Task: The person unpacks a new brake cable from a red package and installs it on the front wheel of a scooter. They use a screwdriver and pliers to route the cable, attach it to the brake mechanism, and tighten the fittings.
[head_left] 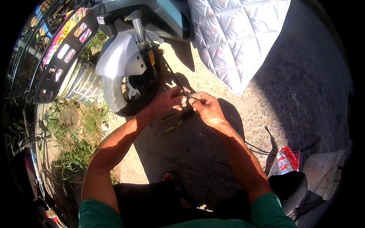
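Observation:
In front of me a black cable (pixel 171 72) slants down from beside the front fork (pixel 139 30) of a scooter. Its lower end is between my hands. My left hand (pixel 170 102) pinches the cable near that end, beside the front wheel. Thumb and fingers of my right hand (pixel 207 109) are closed on the small dark cable end (pixel 189 96), right against the left fingertips. Details of that end are too small to make out. A tool with yellow handles (pixel 174 126), perhaps pliers, lies on the shaded ground below my hands.
The scooter's silver mudguard (pixel 118 57) and wheel are at the left. A quilted white cover (pixel 235 38) hangs at the upper right. Grass (pixel 78 140) and a black slotted rack (pixel 64 53) stand left. A red-and-white bag (pixel 286 160) and a pale container (pixel 323 173) are lower right.

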A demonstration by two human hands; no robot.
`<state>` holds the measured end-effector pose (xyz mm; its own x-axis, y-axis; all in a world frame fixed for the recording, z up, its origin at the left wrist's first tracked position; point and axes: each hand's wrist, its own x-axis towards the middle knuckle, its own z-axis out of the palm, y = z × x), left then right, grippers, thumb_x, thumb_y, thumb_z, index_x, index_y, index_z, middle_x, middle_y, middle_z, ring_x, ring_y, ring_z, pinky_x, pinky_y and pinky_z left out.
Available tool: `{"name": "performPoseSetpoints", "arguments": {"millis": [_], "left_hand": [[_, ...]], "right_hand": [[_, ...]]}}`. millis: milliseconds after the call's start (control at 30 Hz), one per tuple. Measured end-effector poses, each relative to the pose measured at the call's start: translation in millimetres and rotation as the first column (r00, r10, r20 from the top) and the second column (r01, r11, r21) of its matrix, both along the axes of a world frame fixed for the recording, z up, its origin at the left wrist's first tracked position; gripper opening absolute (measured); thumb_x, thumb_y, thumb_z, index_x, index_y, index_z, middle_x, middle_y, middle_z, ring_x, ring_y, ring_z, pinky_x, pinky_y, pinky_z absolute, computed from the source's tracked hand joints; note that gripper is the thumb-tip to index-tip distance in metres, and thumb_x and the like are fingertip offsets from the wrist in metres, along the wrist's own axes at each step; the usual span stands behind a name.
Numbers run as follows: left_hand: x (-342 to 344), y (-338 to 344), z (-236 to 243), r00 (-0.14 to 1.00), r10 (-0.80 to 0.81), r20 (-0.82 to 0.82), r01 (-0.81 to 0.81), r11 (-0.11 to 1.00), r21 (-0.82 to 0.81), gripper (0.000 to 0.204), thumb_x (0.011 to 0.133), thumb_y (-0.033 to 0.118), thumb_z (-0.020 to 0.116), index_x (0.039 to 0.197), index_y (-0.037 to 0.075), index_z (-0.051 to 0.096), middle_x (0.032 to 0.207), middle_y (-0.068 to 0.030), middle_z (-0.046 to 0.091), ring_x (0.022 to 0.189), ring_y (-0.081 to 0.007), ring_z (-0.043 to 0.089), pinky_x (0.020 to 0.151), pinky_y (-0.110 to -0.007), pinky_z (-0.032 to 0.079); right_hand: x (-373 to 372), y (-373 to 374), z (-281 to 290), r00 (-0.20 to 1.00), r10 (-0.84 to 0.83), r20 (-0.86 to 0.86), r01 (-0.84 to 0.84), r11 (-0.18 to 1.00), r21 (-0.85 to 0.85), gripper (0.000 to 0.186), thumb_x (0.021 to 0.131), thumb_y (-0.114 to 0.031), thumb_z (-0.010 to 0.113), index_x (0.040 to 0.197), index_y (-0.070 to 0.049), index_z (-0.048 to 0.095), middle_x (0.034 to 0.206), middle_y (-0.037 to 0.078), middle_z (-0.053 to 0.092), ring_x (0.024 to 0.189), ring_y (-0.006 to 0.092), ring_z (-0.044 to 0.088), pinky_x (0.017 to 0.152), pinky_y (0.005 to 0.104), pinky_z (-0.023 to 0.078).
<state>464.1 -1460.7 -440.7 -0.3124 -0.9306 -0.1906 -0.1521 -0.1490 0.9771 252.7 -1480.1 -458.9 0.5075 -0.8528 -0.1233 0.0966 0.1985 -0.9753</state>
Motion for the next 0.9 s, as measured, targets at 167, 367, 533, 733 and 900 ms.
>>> {"name": "performPoseSetpoints", "arguments": {"millis": [167, 367, 533, 733, 900], "left_hand": [[-5.0, 16.6, -1.8, 0.987, 0.093, 0.133, -0.094, 0.996, 0.003, 0.040, 0.094, 0.021, 0.062, 0.129, 0.002, 0.052, 0.108, -0.0041, 0.061, 0.096, -0.0125, 0.059, 0.079, -0.030, 0.052], [-34.7, 34.0, 27.7, 0.849, 0.277, 0.450, -0.192, 0.955, -0.225, 0.041, 0.087, 0.035, 0.067, 0.104, -0.002, 0.060, 0.086, -0.0146, 0.063, 0.078, -0.0230, 0.062, 0.070, -0.037, 0.049], [-42.0, 31.9, 54.0, 0.697, 0.290, 0.656, -0.147, 0.953, -0.265, 0.048, 0.086, 0.045, 0.063, 0.087, -0.003, 0.060, 0.083, -0.0227, 0.063, 0.078, -0.0365, 0.063, 0.070, -0.043, 0.047], [-35.7, 17.1, 58.1, 0.786, 0.179, 0.591, -0.097, 0.981, -0.168, 0.052, 0.091, 0.049, 0.057, 0.087, -0.002, 0.061, 0.075, -0.0183, 0.063, 0.072, -0.0296, 0.062, 0.068, -0.041, 0.047], [-13.4, 7.3, 61.3, 0.952, -0.101, 0.288, 0.090, 0.995, 0.050, 0.027, 0.093, 0.027, 0.062, 0.085, 0.002, 0.062, 0.071, 0.0007, 0.057, 0.069, -0.0083, 0.057, 0.064, -0.027, 0.046]], "right_hand": [[6.8, 5.9, -5.1, 0.997, -0.067, 0.036, 0.070, 0.993, -0.096, 0.011, 0.093, -0.009, 0.064, 0.101, 0.000, 0.062, 0.085, 0.002, 0.065, 0.077, 0.0090, 0.057, 0.073, 0.0263, 0.047], [13.2, 13.6, -13.0, 0.972, -0.209, -0.108, 0.184, 0.961, -0.206, 0.012, 0.090, -0.010, 0.067, 0.095, -0.002, 0.060, 0.081, 0.007, 0.067, 0.074, 0.0120, 0.061, 0.070, 0.0296, 0.050], [20.1, 23.9, -6.8, 0.940, -0.321, -0.119, 0.253, 0.886, -0.389, 0.015, 0.088, -0.014, 0.070, 0.089, -0.003, 0.060, 0.072, 0.013, 0.065, 0.066, 0.0198, 0.064, 0.065, 0.0341, 0.051], [21.4, 28.0, -9.5, 0.943, -0.327, -0.057, 0.295, 0.906, -0.304, 0.017, 0.091, -0.011, 0.071, 0.084, -0.004, 0.057, 0.073, -0.002, 0.061, 0.067, 0.0034, 0.050, 0.062, 0.0238, 0.045], [22.2, 25.6, -15.5, 0.936, -0.310, 0.167, 0.330, 0.938, -0.106, 0.019, 0.087, -0.014, 0.074, 0.084, -0.004, 0.058, 0.074, 0.001, 0.063, 0.069, 0.0057, 0.054, 0.064, 0.0264, 0.047]]}}
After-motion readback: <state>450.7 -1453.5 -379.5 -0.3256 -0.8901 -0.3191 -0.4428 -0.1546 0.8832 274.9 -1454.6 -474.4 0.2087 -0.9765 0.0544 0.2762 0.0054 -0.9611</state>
